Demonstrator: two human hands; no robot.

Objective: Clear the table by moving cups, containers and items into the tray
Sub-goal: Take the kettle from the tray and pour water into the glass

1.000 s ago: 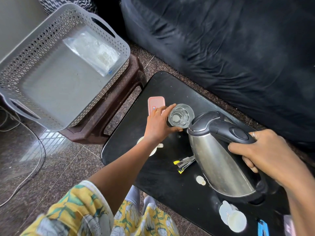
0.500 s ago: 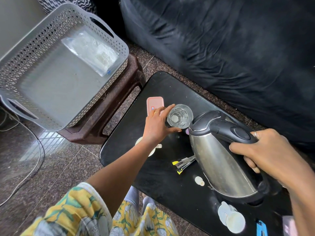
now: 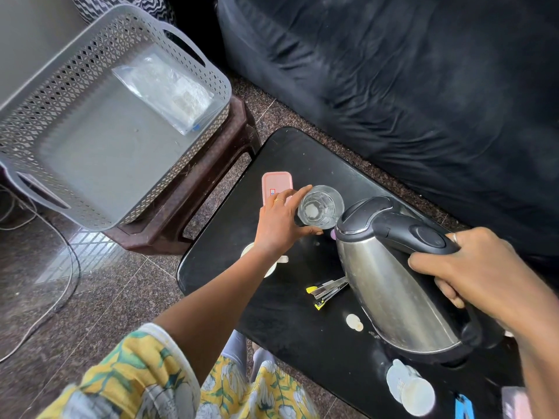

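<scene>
My left hand (image 3: pixel 279 220) grips a clear drinking glass (image 3: pixel 320 206) just above the black table (image 3: pixel 281 152). My right hand (image 3: pixel 481 276) is wrapped round the black handle of a steel electric kettle (image 3: pixel 390 285), which leans toward the glass. A grey perforated tray (image 3: pixel 90 140) sits on a brown stool (image 3: pixel 211 176) to the left, with a clear plastic bag (image 3: pixel 169 89) inside it. A pink case (image 3: pixel 276 186) lies on the table beyond my left hand.
On the table lie a stapler (image 3: pixel 326 291), a white cup (image 3: pixel 269 269) partly under my left forearm, a small white lid (image 3: pixel 354 322), a white bottle (image 3: pixel 408 387) on its side and a blue item (image 3: pixel 464 406). A dark sofa (image 3: pixel 408 86) borders the far side. Cables (image 3: pixel 60 267) trail on the floor.
The glass has risen slightly and shifted left in my left hand. The kettle stays gripped by my right hand, almost unmoved.
</scene>
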